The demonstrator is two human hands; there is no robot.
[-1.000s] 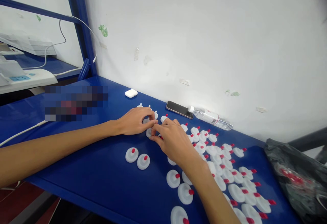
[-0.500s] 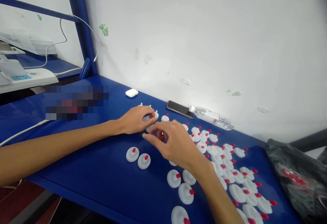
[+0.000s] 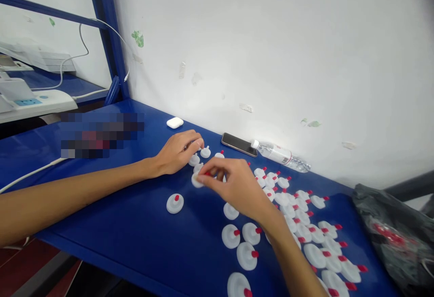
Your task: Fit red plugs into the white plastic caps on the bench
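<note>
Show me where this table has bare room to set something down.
The widest patch lies between the left forearm, the lone disc and the table's near edge. A smaller one separates that disc from the loose discs by the right forearm. Crowded: discs between that forearm and the black bag.
</note>
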